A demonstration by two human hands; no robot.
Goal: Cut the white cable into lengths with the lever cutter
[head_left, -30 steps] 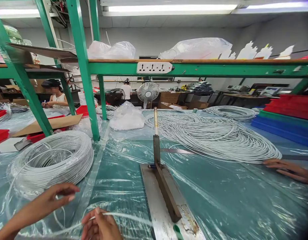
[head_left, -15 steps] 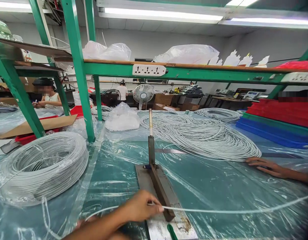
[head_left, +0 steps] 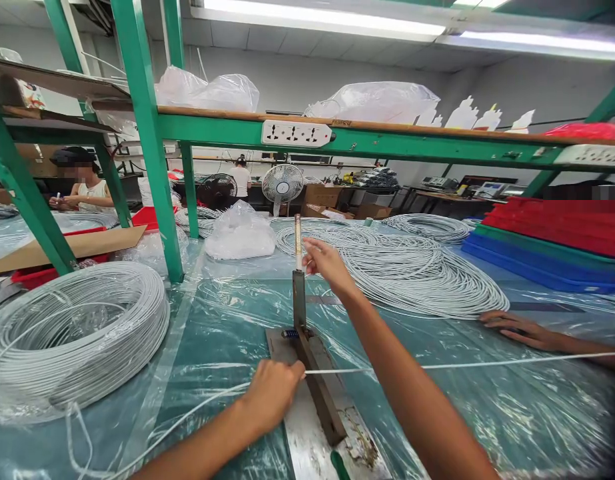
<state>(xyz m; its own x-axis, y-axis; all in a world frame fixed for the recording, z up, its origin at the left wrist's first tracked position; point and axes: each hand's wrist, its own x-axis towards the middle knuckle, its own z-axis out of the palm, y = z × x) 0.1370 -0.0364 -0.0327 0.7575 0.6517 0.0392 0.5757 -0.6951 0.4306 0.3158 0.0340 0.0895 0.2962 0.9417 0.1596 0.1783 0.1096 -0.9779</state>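
Note:
My left hand (head_left: 276, 392) is closed on a thin white cable (head_left: 467, 365) just left of the cutter's metal bar. The cable runs right across the bar and trails down to the left. My right hand (head_left: 327, 265) is raised beside the upright lever (head_left: 298, 267) of the cutter, fingers apart and curved near its upper grip; nothing shows in the fingers. The cutter's metal base (head_left: 310, 440) lies below, with a green piece (head_left: 338, 465) at its near end.
Cable coils lie left (head_left: 80, 340) and behind right (head_left: 412, 273). A co-worker's hand (head_left: 522, 330) rests at the right. A green shelf frame (head_left: 212, 128) crosses above. Stacked red and blue trays (head_left: 537, 257) stand at the right.
My right hand has come up to the lever from the lower left. My left hand, on the cable, has moved slightly up and left, and the cable now looks straighter.

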